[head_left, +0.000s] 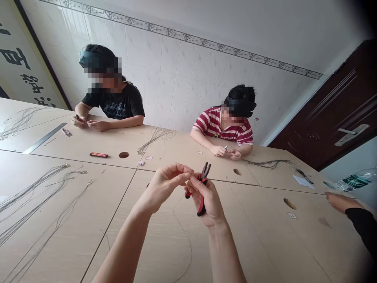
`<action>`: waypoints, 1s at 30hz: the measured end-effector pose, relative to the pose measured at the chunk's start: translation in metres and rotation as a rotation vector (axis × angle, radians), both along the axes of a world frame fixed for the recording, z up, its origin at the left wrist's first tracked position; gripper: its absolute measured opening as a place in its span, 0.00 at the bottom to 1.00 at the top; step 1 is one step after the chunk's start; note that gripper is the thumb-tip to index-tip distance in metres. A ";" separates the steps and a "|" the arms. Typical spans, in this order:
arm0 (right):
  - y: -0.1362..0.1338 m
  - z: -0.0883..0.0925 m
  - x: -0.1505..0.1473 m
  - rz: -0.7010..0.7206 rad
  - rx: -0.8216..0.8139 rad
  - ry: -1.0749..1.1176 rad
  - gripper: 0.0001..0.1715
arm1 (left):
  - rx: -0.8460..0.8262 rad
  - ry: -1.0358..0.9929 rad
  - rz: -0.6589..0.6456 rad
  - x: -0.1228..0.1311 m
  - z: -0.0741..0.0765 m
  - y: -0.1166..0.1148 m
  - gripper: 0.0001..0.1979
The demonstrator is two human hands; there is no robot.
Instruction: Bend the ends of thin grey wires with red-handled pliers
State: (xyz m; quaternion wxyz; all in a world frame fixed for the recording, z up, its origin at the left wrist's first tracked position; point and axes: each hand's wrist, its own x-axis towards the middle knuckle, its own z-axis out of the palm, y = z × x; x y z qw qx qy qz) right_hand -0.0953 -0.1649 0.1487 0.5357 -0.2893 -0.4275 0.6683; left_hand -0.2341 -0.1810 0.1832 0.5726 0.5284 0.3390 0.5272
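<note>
Both of my hands meet above the middle of the table. My right hand [210, 200] is closed around red-and-black pliers [203, 192], their jaws pointing up and slightly parted. Its thumb and forefinger also pinch close to the other hand's fingertips. My left hand [166, 184] is closed in a pinch, thumb against forefinger, on the end of a thin cord [188, 236]. From the fingers this cord hangs down in a loose curve toward the table's near edge. Whatever small piece sits between the fingertips is too small to make out.
Bundles of thin cords [44, 188] lie at left. Beyond are a metal ruler [45, 137], a red-and-black marker-like stick [99, 155] and round table holes [123, 155]. Two people [114, 98] [226, 122] work opposite. At right are a person's hand [343, 201] and a plastic bottle [357, 180].
</note>
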 end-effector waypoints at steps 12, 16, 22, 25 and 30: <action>-0.002 0.001 -0.003 -0.077 -0.008 -0.045 0.13 | 0.037 -0.020 -0.036 -0.003 -0.005 0.003 0.08; -0.002 0.001 -0.003 -0.094 -0.036 -0.048 0.13 | 0.068 0.036 -0.063 -0.007 -0.006 0.003 0.10; -0.003 0.003 -0.001 -0.087 -0.060 -0.029 0.13 | 0.226 0.258 0.101 -0.012 -0.006 0.000 0.10; -0.003 0.005 0.001 -0.087 -0.058 -0.037 0.12 | 0.274 0.349 0.176 -0.012 -0.004 -0.004 0.07; -0.005 0.008 0.002 -0.069 -0.046 -0.046 0.13 | 0.358 0.400 0.224 -0.010 -0.002 -0.006 0.06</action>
